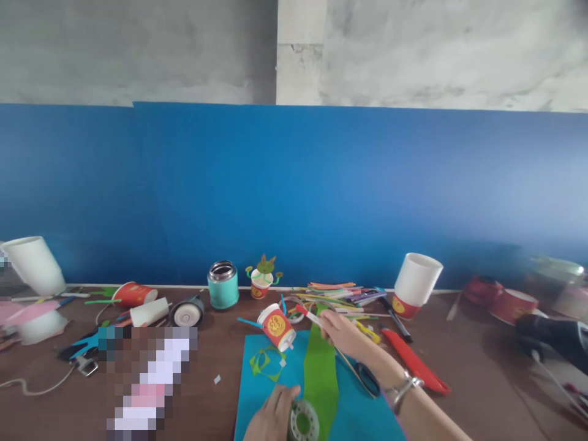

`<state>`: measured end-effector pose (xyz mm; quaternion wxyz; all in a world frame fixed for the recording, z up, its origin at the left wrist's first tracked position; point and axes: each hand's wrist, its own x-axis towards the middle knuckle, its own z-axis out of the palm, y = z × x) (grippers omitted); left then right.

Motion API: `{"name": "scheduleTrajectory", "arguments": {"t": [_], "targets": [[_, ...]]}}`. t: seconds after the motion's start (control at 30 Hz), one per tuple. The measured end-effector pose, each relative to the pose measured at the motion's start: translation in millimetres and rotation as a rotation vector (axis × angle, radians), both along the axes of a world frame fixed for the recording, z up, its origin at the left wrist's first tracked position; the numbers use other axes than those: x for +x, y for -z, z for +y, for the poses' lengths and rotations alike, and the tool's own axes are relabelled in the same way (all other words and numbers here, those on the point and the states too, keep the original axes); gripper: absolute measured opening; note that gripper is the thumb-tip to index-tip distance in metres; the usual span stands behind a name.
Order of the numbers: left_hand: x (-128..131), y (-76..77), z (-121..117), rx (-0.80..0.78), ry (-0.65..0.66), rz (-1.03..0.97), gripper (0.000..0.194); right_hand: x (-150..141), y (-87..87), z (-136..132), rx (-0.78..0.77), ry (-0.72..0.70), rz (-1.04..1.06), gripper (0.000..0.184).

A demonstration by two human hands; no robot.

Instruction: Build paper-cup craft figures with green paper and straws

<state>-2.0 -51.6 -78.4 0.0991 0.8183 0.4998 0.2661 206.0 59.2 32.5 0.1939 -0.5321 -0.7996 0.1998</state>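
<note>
My left hand (269, 415) is closed on a roll of tape (313, 422) at the bottom middle, over a blue sheet (362, 422). Farther forward, my right hand (340, 332) pinches a slim white stick with a red end (303, 310); its exact kind is unclear. A green paper strip (319, 370) runs beneath it. A red-and-white paper cup (277, 327) with blue straw pieces lies tilted at the sheet's back edge. Green paper scraps (261, 364) rest on the sheet. Partly hidden by my right forearm are black-handled scissors (367, 378).
Colourful sticks (349, 295) lie piled at the back. A red utility knife (416, 364) and stacked white cups (417, 283) are to the right. Behind stand a teal jar (223, 288) and a decorated cup (261, 285). Cups and a co-worker's blurred sleeve (156, 386) are left.
</note>
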Motion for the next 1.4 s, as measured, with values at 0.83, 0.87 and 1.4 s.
{"name": "scheduleTrajectory", "arguments": {"t": [0.83,0.87,1.4], "targets": [[-0.9,-44.0,-17.0,-0.28,0.051,-0.061,0.071,-62.8,22.2,-51.1,-0.107,-0.168,0.034,0.028],[-0.9,-44.1,-17.3,-0.288,0.052,-0.055,0.071,-63.3,21.8,-49.8,-0.09,-0.169,-0.017,0.028],[-2.6,-47.2,-20.2,-0.203,0.061,-0.112,0.073,-62.7,6.0,-37.3,-0.024,-0.043,-0.369,0.044]]}}
